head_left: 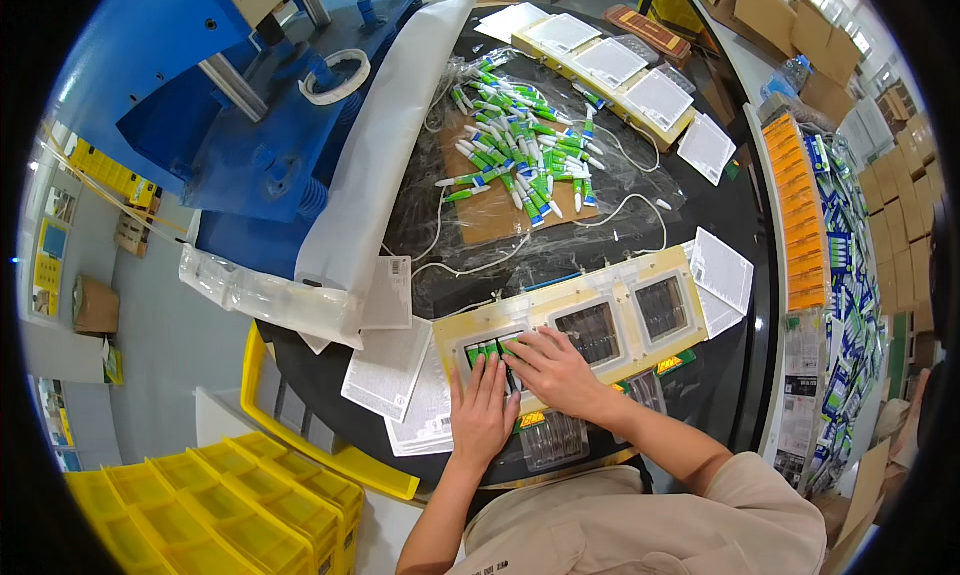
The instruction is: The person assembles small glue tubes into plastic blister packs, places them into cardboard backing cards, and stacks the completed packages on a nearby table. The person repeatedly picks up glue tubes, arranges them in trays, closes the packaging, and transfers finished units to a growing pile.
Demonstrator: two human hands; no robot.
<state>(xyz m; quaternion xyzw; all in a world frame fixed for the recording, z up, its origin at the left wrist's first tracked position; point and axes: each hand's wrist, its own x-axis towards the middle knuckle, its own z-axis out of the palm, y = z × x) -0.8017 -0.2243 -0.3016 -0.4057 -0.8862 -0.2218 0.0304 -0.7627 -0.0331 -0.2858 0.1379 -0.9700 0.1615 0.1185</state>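
Note:
A long cream-yellow tray (620,284) lies across the near part of the black table, with three clear plastic-lined windows. Several small green-and-white tubes (484,351) sit side by side in its left window. My left hand (482,415) rests on them, fingers stretched out and pointing away from me. From the right, my right hand (553,371) reaches over the same window, its fingers apart and touching the tubes near the left fingertips. Its thumb is partly hidden. The middle window (588,333) and the right window (661,308) show dark ribbed plastic and no tubes.
A heap of loose tubes (525,155) lies on cardboard beyond the tray. A second tray (610,65) carries white printed cards. More cards (385,375) lie at the left. Clear blister packs (555,443) stick out at the near edge. A blue press (270,155) stands left, yellow crates (200,505) below.

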